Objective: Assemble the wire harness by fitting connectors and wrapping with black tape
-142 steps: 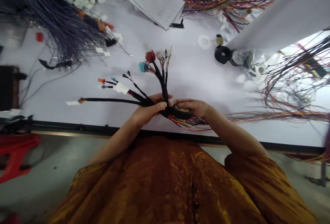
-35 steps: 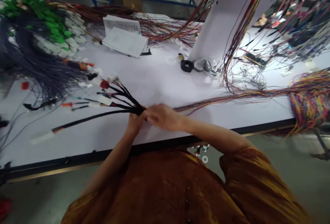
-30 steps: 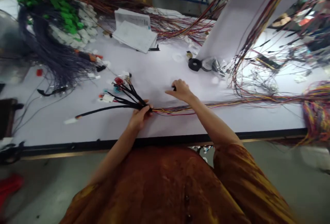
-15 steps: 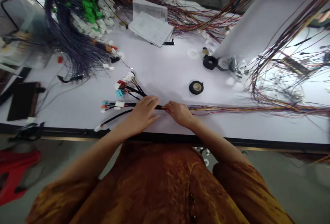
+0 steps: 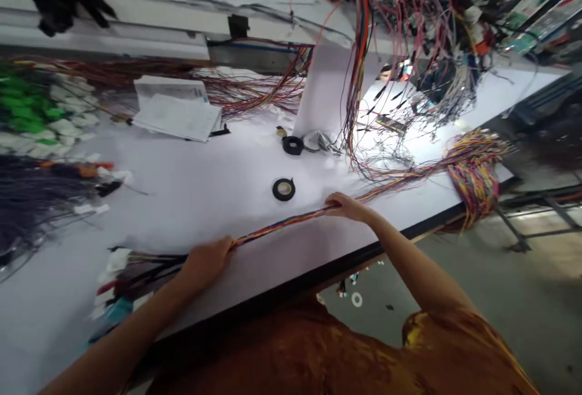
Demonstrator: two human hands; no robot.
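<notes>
A long bundle of coloured wires (image 5: 282,223) is stretched between my hands just above the white tabletop. My left hand (image 5: 208,265) is closed round it, close to where black-wrapped branches (image 5: 157,268) fan out. Those branches end in white, red and light-blue connectors (image 5: 117,298), partly hidden by my forearm. Farther right, my right hand (image 5: 345,208) grips the same bundle with thumb and fingers together. Beyond my right hand the wires run on toward the table's far right end. A roll of black tape (image 5: 284,189) lies flat behind the bundle.
A second black tape roll (image 5: 292,145) sits farther back beside a white post (image 5: 324,89). Papers (image 5: 177,113) lie at the back. Green and white connectors (image 5: 31,110) with dark wires are heaped at left. More wires (image 5: 359,80) hang down, and a thick bundle (image 5: 477,177) droops over the right edge.
My right hand has slid right along the wires, away from my left hand, which has closed round the bundle. The view has turned toward the right.
</notes>
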